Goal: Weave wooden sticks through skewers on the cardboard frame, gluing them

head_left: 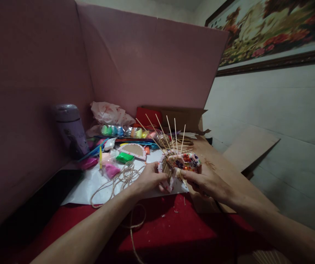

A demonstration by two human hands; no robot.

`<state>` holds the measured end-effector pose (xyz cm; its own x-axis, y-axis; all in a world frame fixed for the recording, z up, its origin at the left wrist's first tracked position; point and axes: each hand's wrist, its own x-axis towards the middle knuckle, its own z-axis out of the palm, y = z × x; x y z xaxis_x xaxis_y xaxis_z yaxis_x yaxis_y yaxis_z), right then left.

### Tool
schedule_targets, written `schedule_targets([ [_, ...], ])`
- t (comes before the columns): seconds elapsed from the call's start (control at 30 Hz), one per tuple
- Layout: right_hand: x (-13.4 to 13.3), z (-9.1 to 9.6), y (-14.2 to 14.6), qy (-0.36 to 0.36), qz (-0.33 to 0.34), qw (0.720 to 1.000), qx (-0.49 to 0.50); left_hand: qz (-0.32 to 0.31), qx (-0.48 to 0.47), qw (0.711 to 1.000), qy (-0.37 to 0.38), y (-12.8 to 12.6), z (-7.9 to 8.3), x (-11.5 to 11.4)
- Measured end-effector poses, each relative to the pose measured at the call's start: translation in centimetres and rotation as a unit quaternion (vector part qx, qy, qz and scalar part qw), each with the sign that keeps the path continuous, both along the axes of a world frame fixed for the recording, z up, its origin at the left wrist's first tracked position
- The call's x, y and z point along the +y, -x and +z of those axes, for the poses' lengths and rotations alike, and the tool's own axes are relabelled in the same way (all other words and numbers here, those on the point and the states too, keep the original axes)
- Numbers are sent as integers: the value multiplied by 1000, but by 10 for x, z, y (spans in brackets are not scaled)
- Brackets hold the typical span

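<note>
Head view, frame centre: I see left hand [149,179] and right hand [205,182] both gripping a small floral basket [181,165] above the tabletop [174,227]. Skewers [171,134] stand up bare; twine [119,179] lies loose; weaving seems barely begun.

Painting [270,33] cropped (top, right); twine [135,242] exits below.

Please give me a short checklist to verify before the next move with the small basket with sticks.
1. Both hands on the basket: ok, left hand and right hand hold it from each side.
2. Sticks standing in the basket: ok, they fan upward.
3. Twine free of the sticks: cannot tell where its end goes.
4. Grip firmness: cannot tell.
5. Bottle away from the hands: ok, upright at the left.
</note>
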<state>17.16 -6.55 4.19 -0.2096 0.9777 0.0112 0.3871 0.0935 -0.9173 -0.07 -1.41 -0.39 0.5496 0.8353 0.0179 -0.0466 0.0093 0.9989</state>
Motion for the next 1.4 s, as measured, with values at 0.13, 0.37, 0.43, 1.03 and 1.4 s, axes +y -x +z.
schedule_targets([
  [0.13,4,-2,-4,-17,5,1000,-4,3,-2,1000,0,0,-2,1],
  [0.37,5,1,-2,-63,9,998,-6,-3,-4,1000,3,0,-4,1],
  [0.43,5,-2,-3,-59,11,998,-10,-1,-7,1000,0,0,-5,2],
  [1.03,3,6,5,-39,-22,999,7,-16,0,1000,-12,0,-4,2],
  [1.4,4,4,5,-33,-10,999,9,-13,7,1000,-8,-1,1,-2],
])
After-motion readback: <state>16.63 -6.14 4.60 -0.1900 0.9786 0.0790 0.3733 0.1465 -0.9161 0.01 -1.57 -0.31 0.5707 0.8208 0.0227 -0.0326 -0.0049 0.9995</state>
